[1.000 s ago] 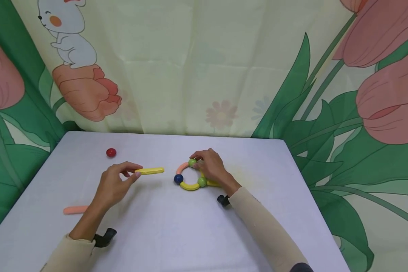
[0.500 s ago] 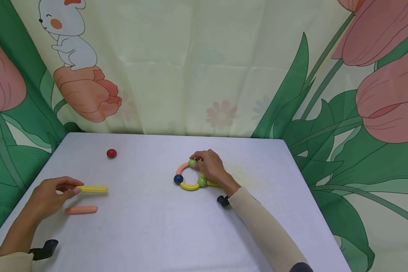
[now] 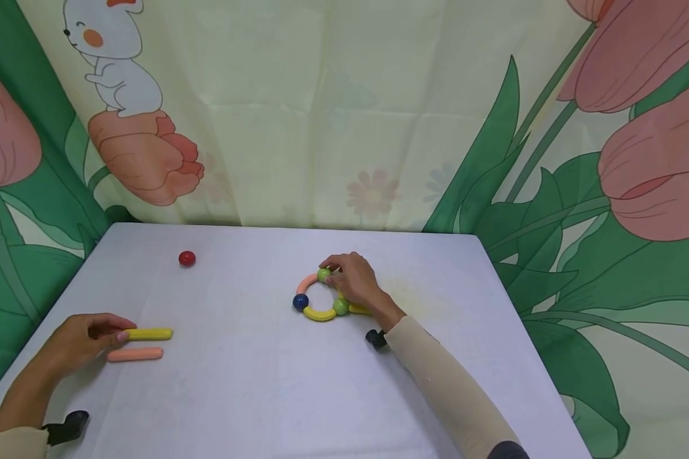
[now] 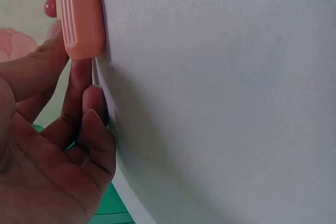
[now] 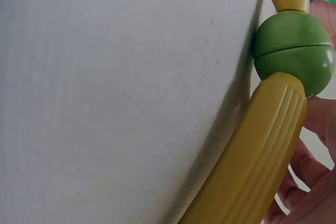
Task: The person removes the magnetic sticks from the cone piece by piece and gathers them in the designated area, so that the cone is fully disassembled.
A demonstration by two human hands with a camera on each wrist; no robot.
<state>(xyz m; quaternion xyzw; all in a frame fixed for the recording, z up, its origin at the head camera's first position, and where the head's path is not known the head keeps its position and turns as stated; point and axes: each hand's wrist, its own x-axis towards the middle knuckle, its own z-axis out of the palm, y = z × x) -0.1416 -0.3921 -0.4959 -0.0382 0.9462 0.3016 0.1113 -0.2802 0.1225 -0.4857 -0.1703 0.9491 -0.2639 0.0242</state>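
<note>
In the head view my left hand (image 3: 86,341) pinches one end of a straight yellow stick (image 3: 152,334), at the left of the table. Just in front of it lies a straight salmon-pink stick (image 3: 134,354), large in the left wrist view. My right hand (image 3: 355,279) pinches a green ball (image 3: 324,275) at the far side of a ring. That ring joins a curved pink piece (image 3: 306,283), a dark blue ball (image 3: 301,302), a curved yellow piece (image 3: 319,315) and a second green ball (image 3: 341,306). From this second ball a yellow piece (image 5: 257,156) extends, partly behind my right wrist.
A red ball (image 3: 187,259) sits alone near the back left of the white table (image 3: 264,395). Behind the table's far edge hangs a printed curtain (image 3: 287,127) with a rabbit and tulips. Black wrist cameras hang at both wrists.
My left hand has carried the yellow stick leftwards and toward me, from beside the ring to alongside the pink stick. The right hand and the ring have stayed in place.
</note>
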